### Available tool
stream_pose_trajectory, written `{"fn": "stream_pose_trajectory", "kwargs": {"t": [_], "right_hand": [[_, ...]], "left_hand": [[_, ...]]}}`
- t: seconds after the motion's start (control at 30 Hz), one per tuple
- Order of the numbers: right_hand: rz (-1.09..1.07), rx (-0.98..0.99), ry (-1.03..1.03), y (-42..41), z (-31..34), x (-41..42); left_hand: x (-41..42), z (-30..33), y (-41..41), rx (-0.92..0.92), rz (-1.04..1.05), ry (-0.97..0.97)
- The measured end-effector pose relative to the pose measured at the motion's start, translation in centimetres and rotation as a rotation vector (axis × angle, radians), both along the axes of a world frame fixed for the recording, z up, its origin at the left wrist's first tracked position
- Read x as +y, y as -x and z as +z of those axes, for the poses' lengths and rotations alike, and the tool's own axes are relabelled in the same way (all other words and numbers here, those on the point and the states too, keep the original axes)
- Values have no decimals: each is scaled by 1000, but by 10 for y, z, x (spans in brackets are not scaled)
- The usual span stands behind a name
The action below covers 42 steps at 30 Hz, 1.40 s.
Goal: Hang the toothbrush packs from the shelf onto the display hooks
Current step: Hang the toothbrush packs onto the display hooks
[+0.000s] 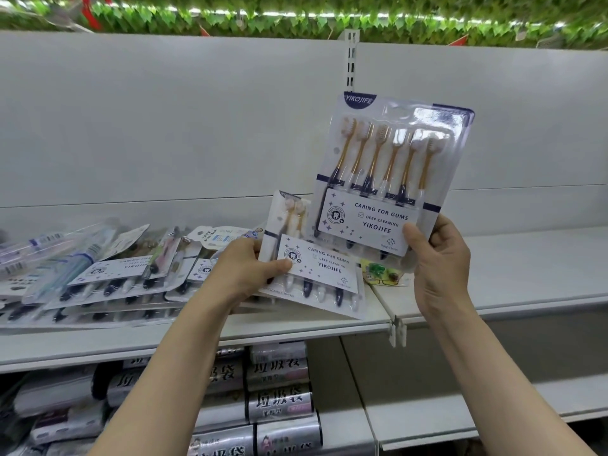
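My right hand (pixel 439 258) grips the lower right corner of a YIKOJIFE toothbrush pack (pixel 388 172) and holds it upright in front of the white back panel. My left hand (pixel 250 268) pinches the left edge of a second toothbrush pack (pixel 316 268), which is tilted and lifted just above the shelf (pixel 296 327). A loose pile of more toothbrush packs (pixel 108 274) lies flat on the shelf to the left. No display hook shows in this view.
A slotted metal upright (pixel 351 57) runs up the white back panel. A small yellow and green item (pixel 381 274) lies on the shelf behind the packs. Rolls of bags (pixel 279 393) fill the shelf below. The right shelf section (pixel 526 268) is bare.
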State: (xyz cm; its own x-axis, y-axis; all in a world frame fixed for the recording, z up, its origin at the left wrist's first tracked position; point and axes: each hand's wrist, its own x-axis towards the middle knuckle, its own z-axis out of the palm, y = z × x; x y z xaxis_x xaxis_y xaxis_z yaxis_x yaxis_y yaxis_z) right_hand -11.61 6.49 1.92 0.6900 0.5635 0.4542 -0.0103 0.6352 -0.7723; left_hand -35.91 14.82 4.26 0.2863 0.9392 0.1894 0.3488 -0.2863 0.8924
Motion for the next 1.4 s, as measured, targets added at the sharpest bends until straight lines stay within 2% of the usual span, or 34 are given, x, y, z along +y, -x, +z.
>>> {"fn": "stream_pose_trajectory", "kwargs": {"t": [0.27,0.5,0.7,0.87,1.07,1.17,1.4], "right_hand": [[49,31,-31,-7,-1,-22],[187,88,-45,2,-12,-23],[279,90,-42,64,-17,-14],[373,67,-14,169,-9,-12],[432,15,57,352,-30,-12],[516,11,79,451,-44,-11],[709,3,152,652,-57,0]], "left_hand": [[-23,-19,12,-220,70,126],[-54,-43,47,-438,241,38],[-79,-56,126,-567,392,-67],[-105,-63,231,-657,557,-148],[-146,-80,412,-707,721,-205],[-170,-91,507,-682,791,-191],[-212,-110,689,-637,1014,-292]]}}
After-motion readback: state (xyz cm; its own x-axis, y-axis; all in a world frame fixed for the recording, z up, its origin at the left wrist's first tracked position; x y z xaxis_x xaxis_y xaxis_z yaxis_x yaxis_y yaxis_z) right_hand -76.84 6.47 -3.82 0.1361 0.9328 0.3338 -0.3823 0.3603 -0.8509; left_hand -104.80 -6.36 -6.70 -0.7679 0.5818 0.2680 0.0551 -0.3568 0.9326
